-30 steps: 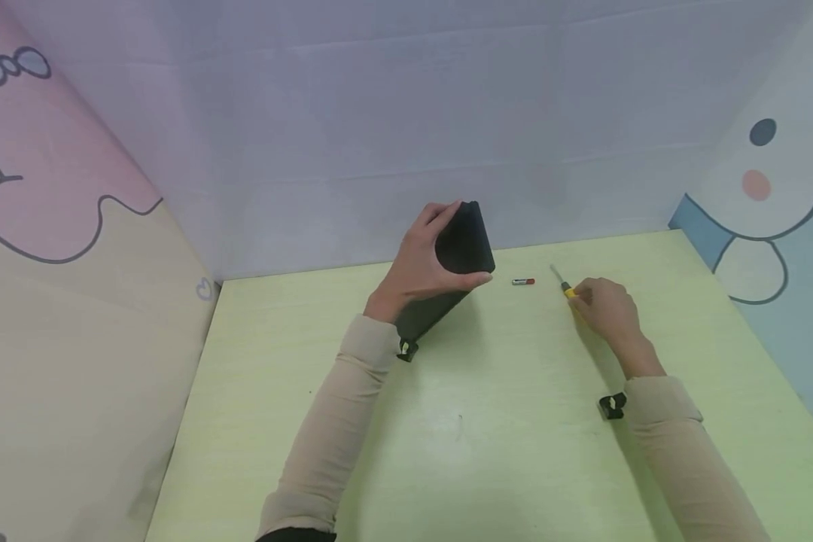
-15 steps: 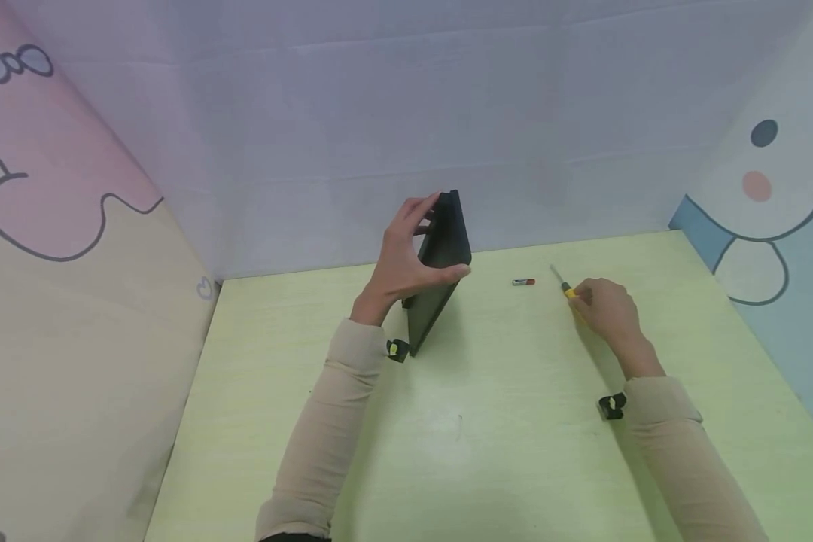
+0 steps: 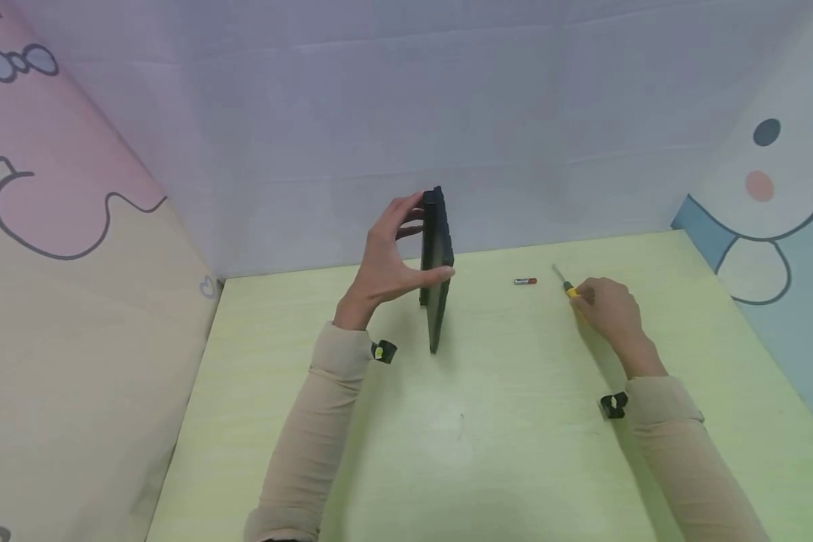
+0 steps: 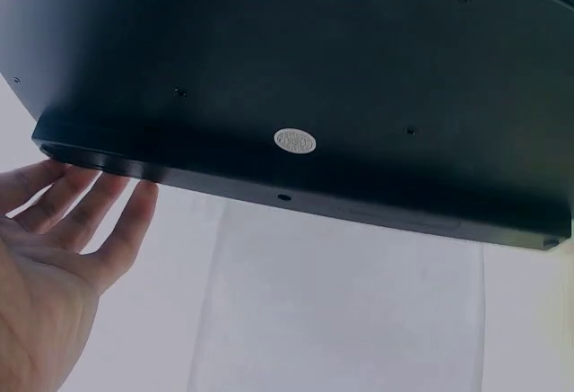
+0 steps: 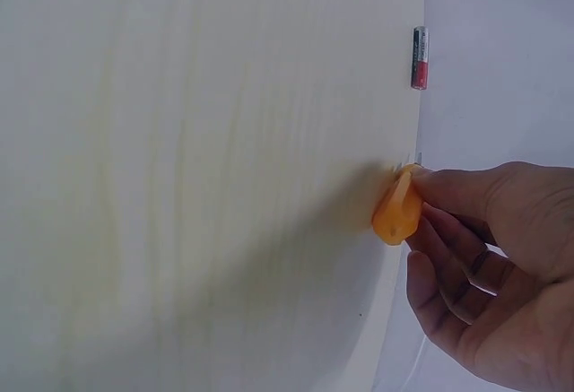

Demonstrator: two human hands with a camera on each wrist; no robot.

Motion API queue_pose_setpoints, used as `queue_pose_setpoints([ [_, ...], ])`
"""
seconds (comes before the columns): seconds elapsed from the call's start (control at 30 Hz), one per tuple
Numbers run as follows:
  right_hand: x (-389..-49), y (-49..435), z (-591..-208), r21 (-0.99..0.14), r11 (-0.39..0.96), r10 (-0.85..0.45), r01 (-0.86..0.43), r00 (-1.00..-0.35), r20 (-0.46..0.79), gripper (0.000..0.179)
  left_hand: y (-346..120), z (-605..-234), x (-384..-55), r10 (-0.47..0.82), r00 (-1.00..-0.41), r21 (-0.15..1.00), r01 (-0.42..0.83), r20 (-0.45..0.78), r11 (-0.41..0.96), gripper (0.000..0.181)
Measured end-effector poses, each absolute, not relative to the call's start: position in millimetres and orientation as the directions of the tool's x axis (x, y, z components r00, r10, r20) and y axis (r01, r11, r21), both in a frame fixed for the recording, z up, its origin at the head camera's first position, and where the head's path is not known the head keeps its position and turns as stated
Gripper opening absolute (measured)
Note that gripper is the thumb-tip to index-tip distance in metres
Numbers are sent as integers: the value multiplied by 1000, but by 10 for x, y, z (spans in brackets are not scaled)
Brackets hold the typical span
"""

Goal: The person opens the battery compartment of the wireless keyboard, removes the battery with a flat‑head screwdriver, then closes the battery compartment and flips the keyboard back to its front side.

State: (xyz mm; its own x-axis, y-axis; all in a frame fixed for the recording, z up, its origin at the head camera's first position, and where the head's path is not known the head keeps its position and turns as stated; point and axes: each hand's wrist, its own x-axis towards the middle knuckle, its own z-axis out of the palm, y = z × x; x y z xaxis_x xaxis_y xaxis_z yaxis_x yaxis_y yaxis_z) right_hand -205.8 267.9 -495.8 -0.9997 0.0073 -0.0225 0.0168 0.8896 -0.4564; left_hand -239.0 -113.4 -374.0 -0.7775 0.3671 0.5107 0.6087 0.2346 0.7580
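Observation:
My left hand (image 3: 386, 265) holds a flat black plastic device (image 3: 441, 248) on edge, thumb on the near side and fingers at the top. In the left wrist view its underside shows small screws, a pale oval sticker (image 4: 294, 141) and a raised ridge along one edge, where my fingertips touch. The device's other face is hidden there. On the right, my right hand (image 3: 610, 310) pinches the yellow handle of a screwdriver (image 5: 396, 214) between thumb and fingers. Its metal shaft points away toward the back of the table.
A small battery (image 3: 525, 281) with a red end lies between the device and the screwdriver. The pale yellow-green table (image 3: 501, 452) meets a white cloth wall (image 3: 406, 113) at the back. Printed cartoon panels stand at both sides.
My left hand has moved left with the black device and turned it, so it now stands nearly edge-on to the head view. The right hand and screwdriver have stayed in place.

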Motion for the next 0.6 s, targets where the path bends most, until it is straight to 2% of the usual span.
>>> queue_pose_setpoints([
  [0.2, -2054, 2685, -4905, -449, 893, 12, 30, -999, -44, 29, -1192, -3781, -2364, 337, -800, 796, 574, 496, 190, 121],
  [0.6, -2079, 2714, -4817, -412, 909, 9, 60, -992, -124, 34, -1276, -3884, -2327, 288, -810, 836, 546, 511, 50, 122],
])
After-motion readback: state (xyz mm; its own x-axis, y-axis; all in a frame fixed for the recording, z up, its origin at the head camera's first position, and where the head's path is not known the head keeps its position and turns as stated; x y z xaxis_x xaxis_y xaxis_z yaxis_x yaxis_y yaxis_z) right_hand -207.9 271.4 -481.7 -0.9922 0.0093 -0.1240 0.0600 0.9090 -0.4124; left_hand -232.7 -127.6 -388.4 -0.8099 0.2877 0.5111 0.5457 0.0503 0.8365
